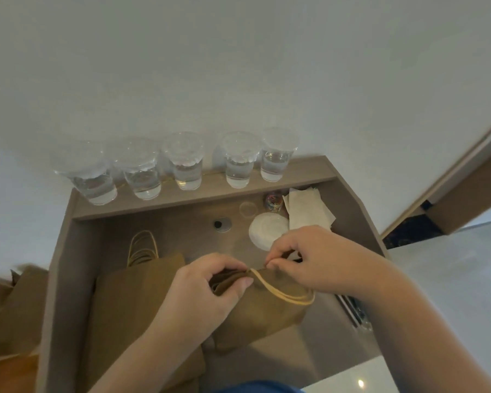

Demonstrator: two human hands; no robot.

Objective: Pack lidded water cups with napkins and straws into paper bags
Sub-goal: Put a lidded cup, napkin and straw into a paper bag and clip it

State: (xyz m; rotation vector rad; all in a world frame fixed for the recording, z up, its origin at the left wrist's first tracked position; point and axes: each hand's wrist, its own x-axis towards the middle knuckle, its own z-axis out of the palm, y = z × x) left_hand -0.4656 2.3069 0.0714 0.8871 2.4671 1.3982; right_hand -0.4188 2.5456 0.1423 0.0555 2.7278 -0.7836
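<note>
Hands meet at the mouth of a brown paper bag point(255, 310): the left hand point(207, 287) pinches its folded top edge, the right hand point(318, 259) nips the cord handle beside it. The bag lies on the tabletop point(284, 361) over a stack of flat bags point(131, 302). Beyond sit napkins point(306, 211), lids point(267, 232) and five lidded water cups point(186, 163) on a shelf.

Non-task bits sitting on desk

Grey desk point(68, 279) w/ round cable grommet point(222, 224); small multicoloured ball point(273, 201) lying nr back ledge.
</note>
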